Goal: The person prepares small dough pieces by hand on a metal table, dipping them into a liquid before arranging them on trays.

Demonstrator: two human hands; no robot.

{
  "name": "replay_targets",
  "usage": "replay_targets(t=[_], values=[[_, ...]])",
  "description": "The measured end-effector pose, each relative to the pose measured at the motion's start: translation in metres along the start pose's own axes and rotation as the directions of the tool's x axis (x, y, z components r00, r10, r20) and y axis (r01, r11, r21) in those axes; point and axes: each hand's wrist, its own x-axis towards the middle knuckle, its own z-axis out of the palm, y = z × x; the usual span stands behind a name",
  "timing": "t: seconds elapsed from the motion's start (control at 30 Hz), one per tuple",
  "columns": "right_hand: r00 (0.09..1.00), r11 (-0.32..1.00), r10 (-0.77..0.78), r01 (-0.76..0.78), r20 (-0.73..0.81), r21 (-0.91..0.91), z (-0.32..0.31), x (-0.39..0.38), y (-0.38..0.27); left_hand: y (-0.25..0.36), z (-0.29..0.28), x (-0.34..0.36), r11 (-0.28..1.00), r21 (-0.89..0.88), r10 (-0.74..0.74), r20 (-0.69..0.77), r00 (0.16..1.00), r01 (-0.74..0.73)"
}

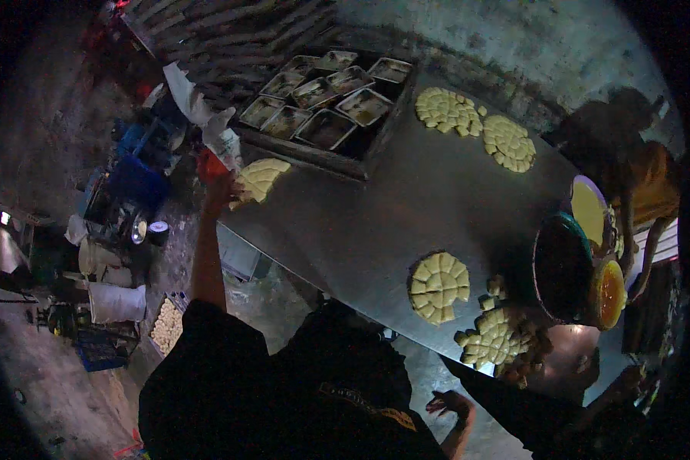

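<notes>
My left hand [221, 192] reaches out to the table's left end, its fingers at the edge of a half-round slab of pale scored dough [263, 179]. The dim light hides whether those fingers grip it. Close to that hand is a red thing [209, 164], its kind unclear. Low beside my body hangs my right hand [451, 403], holding nothing, fingers apart. On the metal table's near side lies a round of dough cut into pieces [438, 287]. A second cut round [496, 337] sits to its right, with loose dough pieces [497, 287] by it.
A dark tray of rectangular metal tins [326, 128] stands at the table's far left. Two more cut dough rounds [448, 111] [510, 143] lie at the back. Basins [563, 268] stand at right, near another person [652, 184]. A tray of small pale balls [167, 326] is at left.
</notes>
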Motion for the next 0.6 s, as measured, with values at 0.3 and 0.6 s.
replay_targets(t=[0.3,0.6], values=[[0.572,0.587,-0.809,0.774,-0.138,-0.235,0.085,0.065,-0.33,-0.09,-0.095,0.027,0.564,0.77,0.496,-0.027,0.868,-0.299],[0.042,0.307,-0.948,0.366,-0.314,-0.879,0.257,0.313,-0.589,-0.023,0.011,0.038,0.456,0.478,0.821,0.098,0.562,-0.751]])
